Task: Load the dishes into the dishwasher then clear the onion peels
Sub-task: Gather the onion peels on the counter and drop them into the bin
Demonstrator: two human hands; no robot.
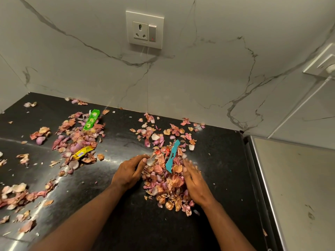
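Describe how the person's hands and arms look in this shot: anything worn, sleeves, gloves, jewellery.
Both arms are bare from the bottom edge of the picture up to the wrists; no sleeve shows. The left hand and the right hand wear no gloves. No watch, bracelet or ring is visible. The right hand's fingertips are blurred, so small details there cannot be told.

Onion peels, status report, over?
Hands, left and right, open, cupping one peel pile. Teal scrap mixed in. More peels and wrappers left.

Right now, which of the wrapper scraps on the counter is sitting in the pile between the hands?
The teal scrap, lying on the peel pile between the left hand and right hand. The green wrapper and yellow wrapper lie in the heap further left.
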